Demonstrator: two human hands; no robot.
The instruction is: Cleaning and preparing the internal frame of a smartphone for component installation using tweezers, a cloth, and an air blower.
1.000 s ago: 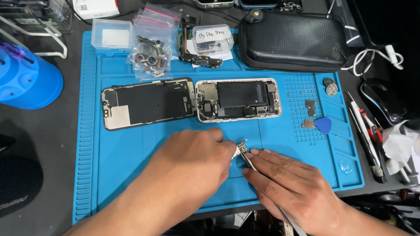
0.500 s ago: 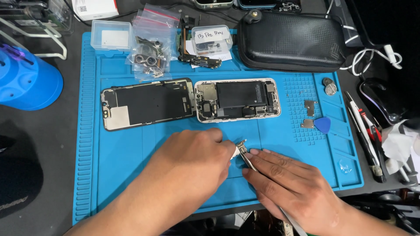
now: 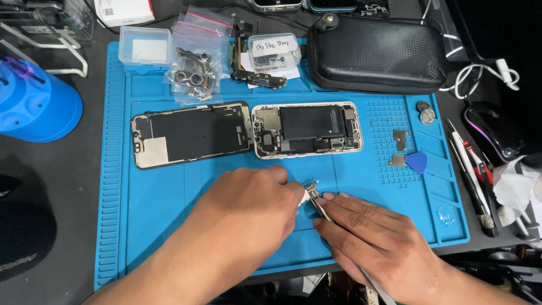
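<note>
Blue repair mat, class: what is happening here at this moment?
A person works over the blue mat. The left hand pinches a small metal part, while the right hand holds tweezers against it. Beyond the hands lie an opened phone body and its detached screen, side by side.

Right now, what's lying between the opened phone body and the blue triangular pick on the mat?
In the head view, two small metal shield plates lie on the gridded part of the blue mat, between the opened phone body and the blue triangular pick.
</note>
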